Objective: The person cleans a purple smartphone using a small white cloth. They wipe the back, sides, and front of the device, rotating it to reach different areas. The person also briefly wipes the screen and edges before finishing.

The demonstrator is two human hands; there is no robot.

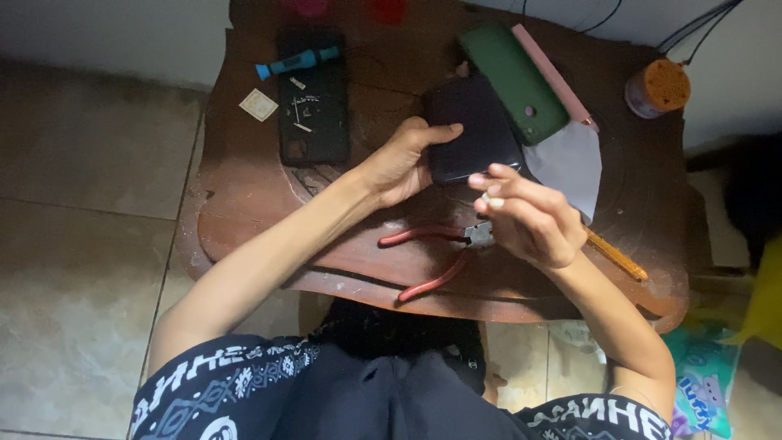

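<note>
My left hand [401,161] grips a black phone [476,130] by its left edge, holding it over the brown wooden table [244,195]. Just below the phone's lower right corner, my right hand [528,218] has its fingertips pinched on a tiny pale piece; what the piece is I cannot make out. Red-handled pliers [428,261] lie on the table under and to the left of my right hand.
A black phone case [314,94] with small screws and bits on it lies at the back left, with a blue-handled tool [297,61] and a small pale square [259,104] nearby. A green phone [513,81], pink strip [554,75], white sheet [570,163], orange-lidded jar [658,88] and yellow-handled tool [617,257] lie to the right.
</note>
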